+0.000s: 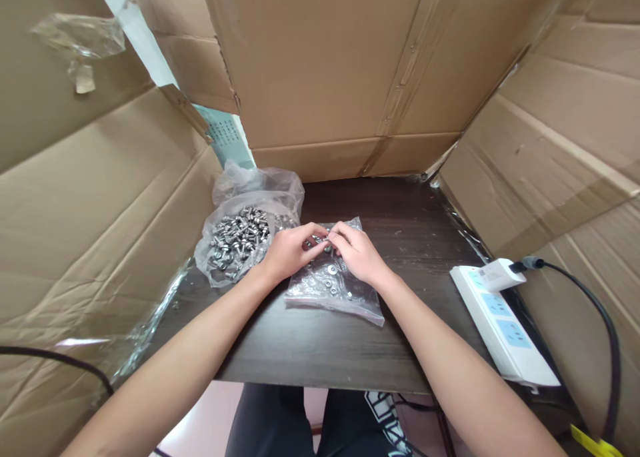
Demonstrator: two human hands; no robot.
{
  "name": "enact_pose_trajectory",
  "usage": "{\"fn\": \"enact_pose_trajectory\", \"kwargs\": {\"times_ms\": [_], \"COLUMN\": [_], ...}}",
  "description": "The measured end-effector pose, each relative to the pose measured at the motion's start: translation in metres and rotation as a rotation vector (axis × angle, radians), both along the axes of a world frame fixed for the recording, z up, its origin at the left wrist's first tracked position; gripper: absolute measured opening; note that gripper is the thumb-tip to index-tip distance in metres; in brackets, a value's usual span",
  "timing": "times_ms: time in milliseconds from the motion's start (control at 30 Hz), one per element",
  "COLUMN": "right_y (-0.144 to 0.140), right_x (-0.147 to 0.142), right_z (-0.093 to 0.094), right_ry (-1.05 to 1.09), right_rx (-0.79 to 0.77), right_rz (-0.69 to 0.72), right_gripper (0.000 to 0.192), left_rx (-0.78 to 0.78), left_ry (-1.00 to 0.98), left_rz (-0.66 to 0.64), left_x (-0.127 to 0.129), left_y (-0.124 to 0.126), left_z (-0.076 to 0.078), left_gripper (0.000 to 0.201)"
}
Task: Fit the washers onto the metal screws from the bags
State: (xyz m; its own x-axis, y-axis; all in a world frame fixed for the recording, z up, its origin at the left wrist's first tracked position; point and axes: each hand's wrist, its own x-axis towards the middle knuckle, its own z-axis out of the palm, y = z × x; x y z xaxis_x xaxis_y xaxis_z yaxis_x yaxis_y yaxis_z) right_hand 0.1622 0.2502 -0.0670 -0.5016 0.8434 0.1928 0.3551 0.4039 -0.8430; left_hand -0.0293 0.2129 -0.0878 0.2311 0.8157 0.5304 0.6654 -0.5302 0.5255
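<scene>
My left hand (290,249) and my right hand (359,252) meet fingertip to fingertip over a clear zip bag (313,290) lying flat on the table. Both hands are closed in a pinch around something small and metallic, too tiny and covered to name. Loose washers and nuts show at the bag below my fingers, among them a wide washer (333,270) and a small nut (350,296); whether they lie on or inside the bag I cannot tell. Just left of my left hand, a larger open plastic bag (213,227) holds a heap of metal bolts (243,234).
Dark wooden table (320,357) with its front edge by my legs. Cardboard walls (325,70) enclose the back and both sides. At the right stands a white power strip (505,324) with a plugged-in adapter (501,275) and black cable (595,297). Another black cable (55,354) runs at left.
</scene>
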Motion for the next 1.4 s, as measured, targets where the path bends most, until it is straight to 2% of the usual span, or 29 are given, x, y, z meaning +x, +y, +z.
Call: {"fn": "enact_pose_trajectory", "kwargs": {"times_ms": [167, 367, 467, 533, 633, 700, 767, 800, 900, 967, 1000, 1067, 1167, 1200, 1267, 1300, 1367, 1400], "right_y": [0.0, -0.0018, -0.0025, -0.0022, -0.0005, 0.0009, 0.0017, 0.0017, 0.0003, -0.0005, -0.0005, 0.0004, 0.0022, 0.0023, 0.0015, 0.0008, -0.0005, -0.0008], "right_x": [0.0002, 0.0002, 0.0, -0.0001, 0.0001, 0.0003, 0.0006, 0.0007, 0.0007, 0.0005, 0.0004, 0.0003, 0.0003, 0.0002, 0.0, -0.0002, -0.0006, -0.0007], "right_z": [-0.0012, -0.002, -0.0014, -0.0006, 0.0003, 0.0, -0.0011, -0.0018, -0.0034, -0.0033, -0.0029, -0.0018, -0.0012, -0.0016, -0.003, -0.0037, -0.0048, -0.0049], "right_ry": [-0.027, -0.023, 0.016, 0.054, 0.051, 0.005, -0.032, -0.032, 0.013, 0.051, 0.06, 0.05, 0.002, 0.001, 0.031, 0.052, 0.085, 0.088], "right_rx": [0.033, 0.059, 0.061, 0.049, 0.077, 0.116, 0.136, 0.134, 0.112, 0.095, 0.097, 0.117, 0.141, 0.139, 0.125, 0.119, 0.107, 0.107], "right_rz": [0.007, 0.016, 0.024, 0.016, -0.032, -0.043, -0.024, -0.013, -0.015, -0.031, -0.039, -0.045, -0.031, -0.024, -0.024, -0.03, -0.049, -0.06], "right_gripper": [0.031, 0.019, 0.006, 0.011, 0.007, 0.027, 0.038, 0.035, 0.005, 0.025, 0.023, 0.006, 0.033, 0.031, 0.009, 0.013, 0.034, 0.035], "left_rx": [-0.006, -0.006, -0.017, -0.02, -0.005, 0.01, 0.013, 0.011, 0.005, 0.009, 0.013, 0.018, 0.018, 0.017, 0.02, 0.023, 0.029, 0.029], "left_ry": [0.001, -0.035, -0.038, -0.032, -0.022, -0.019, -0.018, -0.02, -0.045, -0.057, -0.056, -0.049, -0.042, -0.042, -0.049, -0.054, -0.061, -0.059], "left_rz": [-0.021, 0.0, 0.003, 0.0, -0.003, -0.003, -0.001, 0.003, 0.019, 0.027, 0.029, 0.031, 0.027, 0.027, 0.035, 0.04, 0.046, 0.046], "left_x": [-0.0005, -0.0022, -0.0022, -0.0016, -0.0005, -0.0001, -0.0003, -0.0005, -0.001, -0.0009, -0.0007, -0.0003, -0.0002, -0.0004, -0.0009, -0.0011, -0.0013, -0.0013], "left_y": [-0.0001, 0.0003, 0.0001, -0.0002, -0.0007, -0.0009, -0.0011, -0.0011, -0.001, -0.001, -0.001, -0.001, -0.001, -0.001, -0.001, -0.0011, -0.0013, -0.0013], "left_z": [0.0022, 0.0039, 0.004, 0.004, 0.0038, 0.0036, 0.0036, 0.0036, 0.0038, 0.0037, 0.0035, 0.0031, 0.0026, 0.0026, 0.0028, 0.0029, 0.003, 0.003], "left_gripper": [0.015, 0.015, 0.016, 0.016, 0.015, 0.014, 0.013, 0.013, 0.014, 0.015, 0.015, 0.015, 0.014, 0.014, 0.013, 0.013, 0.013, 0.014]}}
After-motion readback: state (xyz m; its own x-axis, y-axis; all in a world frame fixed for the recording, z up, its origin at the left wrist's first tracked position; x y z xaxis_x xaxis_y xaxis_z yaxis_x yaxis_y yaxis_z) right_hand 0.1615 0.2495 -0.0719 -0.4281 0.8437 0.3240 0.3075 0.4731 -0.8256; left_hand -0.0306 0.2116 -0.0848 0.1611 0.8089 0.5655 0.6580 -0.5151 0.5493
